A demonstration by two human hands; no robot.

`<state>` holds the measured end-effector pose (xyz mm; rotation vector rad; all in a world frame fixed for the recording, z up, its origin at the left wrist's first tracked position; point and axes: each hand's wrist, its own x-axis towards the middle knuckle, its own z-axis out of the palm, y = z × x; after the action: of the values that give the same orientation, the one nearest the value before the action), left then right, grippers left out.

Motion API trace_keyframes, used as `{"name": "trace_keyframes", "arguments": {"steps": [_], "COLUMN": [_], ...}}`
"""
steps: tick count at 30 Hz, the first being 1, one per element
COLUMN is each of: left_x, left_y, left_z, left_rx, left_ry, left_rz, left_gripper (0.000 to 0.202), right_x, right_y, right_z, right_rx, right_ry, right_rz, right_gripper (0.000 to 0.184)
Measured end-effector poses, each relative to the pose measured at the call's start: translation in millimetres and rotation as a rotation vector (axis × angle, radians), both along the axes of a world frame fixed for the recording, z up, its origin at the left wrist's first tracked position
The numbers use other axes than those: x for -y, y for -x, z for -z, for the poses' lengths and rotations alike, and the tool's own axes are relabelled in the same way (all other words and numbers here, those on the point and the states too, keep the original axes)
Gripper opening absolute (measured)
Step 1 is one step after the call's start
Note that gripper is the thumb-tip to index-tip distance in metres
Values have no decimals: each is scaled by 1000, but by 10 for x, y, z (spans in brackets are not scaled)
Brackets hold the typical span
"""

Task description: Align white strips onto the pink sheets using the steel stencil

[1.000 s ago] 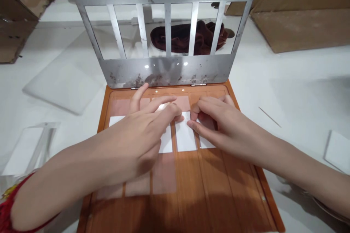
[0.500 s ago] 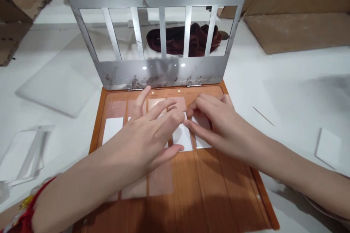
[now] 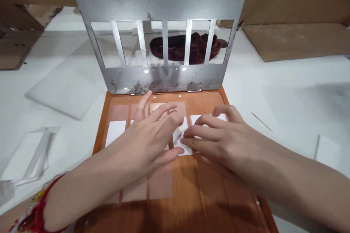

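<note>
My left hand (image 3: 151,136) rests over the middle of the brown wooden board (image 3: 188,174), its fingers spread above a row of white cards. At the left end of that row a white card (image 3: 116,130) shows beside my wrist. My right hand (image 3: 222,136) lies across the right end, fingers stretched out, with fingertips on a white card (image 3: 177,134) between both hands. Partly under my right hand are more white card pieces (image 3: 194,118). Clear film strips (image 3: 161,184) extend above and below the cards. Neither hand appears to grip anything.
A metal frame plate (image 3: 164,3) with rectangular slots stands upright, hinged to the board's far edge. Behind it lies a dark red cloth (image 3: 180,49). Clear sheets (image 3: 65,87) and stacked cards (image 3: 23,153) lie left; a thin stick (image 3: 261,121) and a white card (image 3: 326,151) lie right.
My right hand has gone from pinched fingers at the card edges to lying flatter across the cards. My left hand stays nearly in place. The view has shifted slightly.
</note>
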<state>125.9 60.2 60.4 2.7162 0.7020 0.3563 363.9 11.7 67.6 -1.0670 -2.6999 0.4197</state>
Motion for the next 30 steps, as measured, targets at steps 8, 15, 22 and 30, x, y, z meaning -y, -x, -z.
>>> {"name": "trace_keyframes", "arguments": {"steps": [8,15,22,30], "left_x": [-16,310,602,786], "left_y": [28,34,-32,83], "left_z": [-20,-149,9,268], "left_rx": [-6,21,-119,-43], "left_ry": [17,-373,-432,-133], "left_rz": [-6,-35,56,-5], "left_gripper": [22,27,46,54], "right_x": [-60,-98,-107,-247], "right_y": [33,36,30,-113], "right_z": [99,-17,-16,67], "right_rx": [7,21,83,-144], "right_ry": [-234,-52,-24,-39], "right_rz": [3,14,-23,40], "right_gripper": [38,32,27,36]}}
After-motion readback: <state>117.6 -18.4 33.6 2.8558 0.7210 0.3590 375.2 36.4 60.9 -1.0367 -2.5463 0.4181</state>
